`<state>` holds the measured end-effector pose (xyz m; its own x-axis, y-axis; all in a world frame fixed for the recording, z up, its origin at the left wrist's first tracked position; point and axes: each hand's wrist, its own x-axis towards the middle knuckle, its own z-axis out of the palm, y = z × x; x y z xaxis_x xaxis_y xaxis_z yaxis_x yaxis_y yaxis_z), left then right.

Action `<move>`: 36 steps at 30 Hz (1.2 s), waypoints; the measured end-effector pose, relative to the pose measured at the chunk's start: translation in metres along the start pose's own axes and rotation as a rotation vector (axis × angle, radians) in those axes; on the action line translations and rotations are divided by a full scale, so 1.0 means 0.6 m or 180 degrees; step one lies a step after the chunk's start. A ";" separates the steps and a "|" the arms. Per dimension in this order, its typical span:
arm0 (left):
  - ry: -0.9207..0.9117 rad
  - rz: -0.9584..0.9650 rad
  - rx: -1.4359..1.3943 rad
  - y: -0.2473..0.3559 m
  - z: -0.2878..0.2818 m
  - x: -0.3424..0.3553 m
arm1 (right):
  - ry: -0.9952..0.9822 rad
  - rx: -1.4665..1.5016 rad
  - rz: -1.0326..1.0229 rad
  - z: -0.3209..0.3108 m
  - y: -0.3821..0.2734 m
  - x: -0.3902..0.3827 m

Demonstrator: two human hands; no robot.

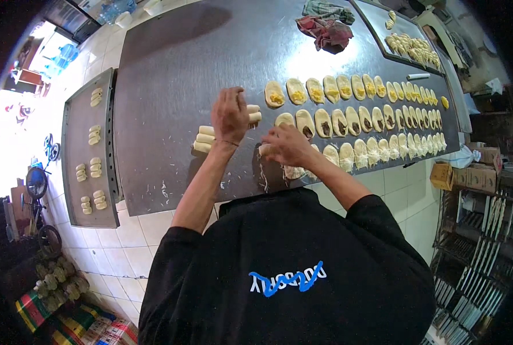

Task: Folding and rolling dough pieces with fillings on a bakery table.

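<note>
Apparently, the person is rolling up filled dough ovals on the metal table. The left hand is curling beside some pale rolls, while the right hand is bending over a dough piece near the table's close edge. I'm not managing to tell whether either is gripping. Next, light, even finger pressure is probably mattering most.
</note>
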<state>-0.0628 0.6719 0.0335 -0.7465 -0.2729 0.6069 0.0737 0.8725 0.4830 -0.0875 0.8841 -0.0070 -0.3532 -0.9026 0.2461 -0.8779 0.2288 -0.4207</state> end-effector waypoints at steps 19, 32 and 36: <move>-0.2132 -0.0378 -0.1109 0.029 -0.050 -0.216 | -0.0531 0.1139 0.1338 -0.005 -0.077 -0.026; -0.1188 -0.2153 -0.1374 -0.030 0.036 -0.132 | 0.0560 0.1177 0.2048 0.046 0.013 0.080; -0.1057 -0.2699 -0.1169 -0.002 0.016 -0.175 | -0.0260 0.1032 0.1943 -0.042 0.056 0.151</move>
<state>0.0092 0.7035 -0.0367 -0.7908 -0.5739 -0.2128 -0.4134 0.2444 0.8771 -0.1572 0.8192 0.0235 -0.7163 -0.6746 -0.1787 -0.3846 0.5952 -0.7055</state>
